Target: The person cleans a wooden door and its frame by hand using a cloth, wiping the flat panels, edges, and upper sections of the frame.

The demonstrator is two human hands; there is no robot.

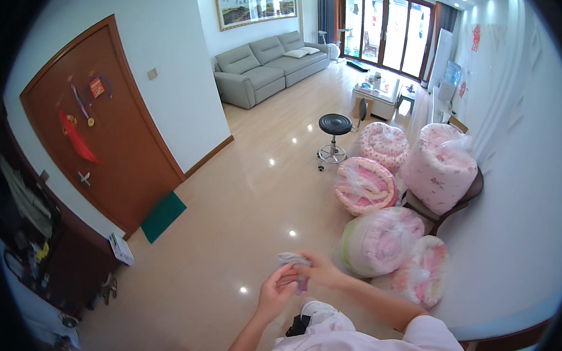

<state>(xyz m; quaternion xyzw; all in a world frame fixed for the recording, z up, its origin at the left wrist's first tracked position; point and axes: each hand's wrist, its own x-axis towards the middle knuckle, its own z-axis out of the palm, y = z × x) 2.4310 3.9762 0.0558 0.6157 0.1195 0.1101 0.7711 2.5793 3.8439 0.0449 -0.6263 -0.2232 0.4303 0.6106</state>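
Observation:
In front of my body both hands meet at a small pale grey, soft-looking bundle, perhaps cloth, with a purplish part hanging below. My right hand has its fingers closed around the bundle's right side, slightly blurred. My left hand is at the lower left of it, fingers curled and fingertips against it; its grip is partly hidden. Just to the right stands a rolled pink and green quilt in clear plastic. Behind it is another pink bagged quilt roll.
More bagged bedding lies by the right wall, and a tall roll rests on a chair. A black wheeled stool stands ahead. Farther off are a grey sofa and a coffee table. A green mat lies before the brown door.

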